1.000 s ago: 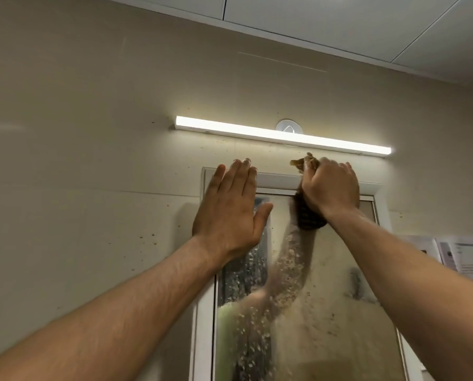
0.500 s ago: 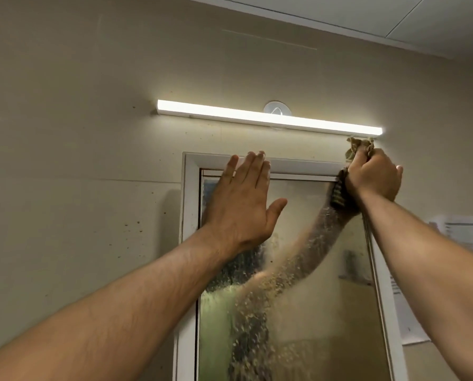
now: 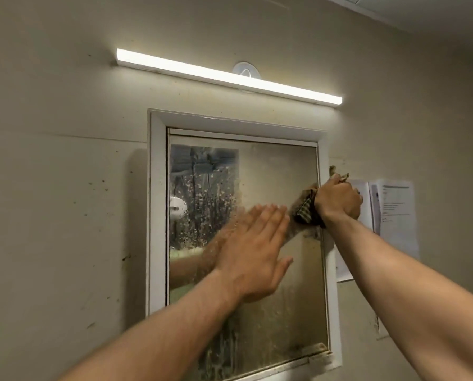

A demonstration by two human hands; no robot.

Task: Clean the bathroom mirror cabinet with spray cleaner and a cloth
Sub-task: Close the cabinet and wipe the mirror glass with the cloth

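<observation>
Beige, dirt-flecked wall point(image 3: 65, 215) all around. On it is the white-framed rectangular mirror cabinet point(image 3: 156, 215), its glass streaky, with beaded droplets at upper left. A long white light bar point(image 3: 230, 77) glows above, and printed paper sheets point(image 3: 397, 215) hang to the right. Left hand point(image 3: 253, 251) is flat, fingers straight, over mid-glass. Right hand point(image 3: 337, 200) is clenched round a crumpled brown checked cloth point(image 3: 304, 210) at the mirror's right edge.

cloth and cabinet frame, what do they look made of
The cloth looks like soft woven fabric: checked weave, bunched in the right hand. The frame is white and matte with a mitred corner; painted wood or plastic, cannot tell which.
</observation>
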